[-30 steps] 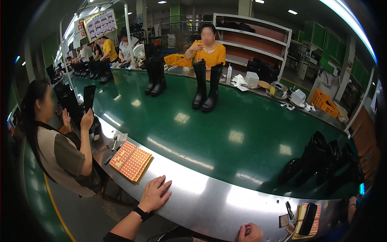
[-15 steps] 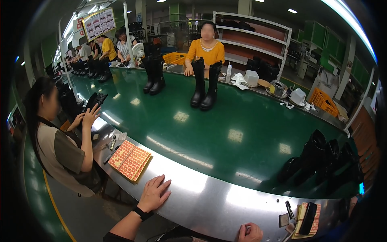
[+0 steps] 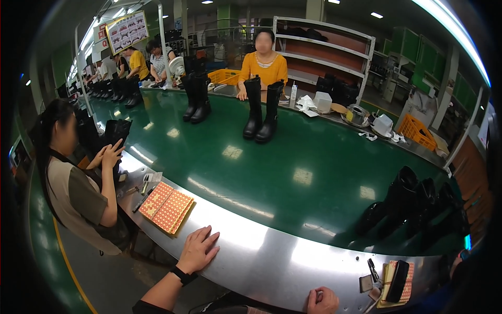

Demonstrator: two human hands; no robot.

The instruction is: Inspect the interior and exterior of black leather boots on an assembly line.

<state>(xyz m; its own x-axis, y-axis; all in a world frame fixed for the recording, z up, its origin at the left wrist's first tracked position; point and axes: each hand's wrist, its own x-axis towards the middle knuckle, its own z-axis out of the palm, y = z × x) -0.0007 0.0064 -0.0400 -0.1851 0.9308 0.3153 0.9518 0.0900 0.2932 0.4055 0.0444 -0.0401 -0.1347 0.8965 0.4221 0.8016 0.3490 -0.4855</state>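
My left hand rests palm down on the steel ledge, its fingers loosely spread and nothing in it. A black band circles that wrist. Just beyond it lies a stack of red-and-cream patterned cards or paper. At the ledge's near edge my right hand sits with its fingers curled in; nothing shows in it. To its right are a black phone on a second patterned stack, a small square pad and a dark slim tool.
A green belt runs past the ledge. A pair of tall black boots stands midway, another pair farther left, several dark boots at right. A co-worker sits at left handling a dark boot; another person faces me across the belt.
The view has shifted slightly. My hands keep their places on the ledge. At left, the dark boot by the co-worker's hands has gone from tilted to more upright.
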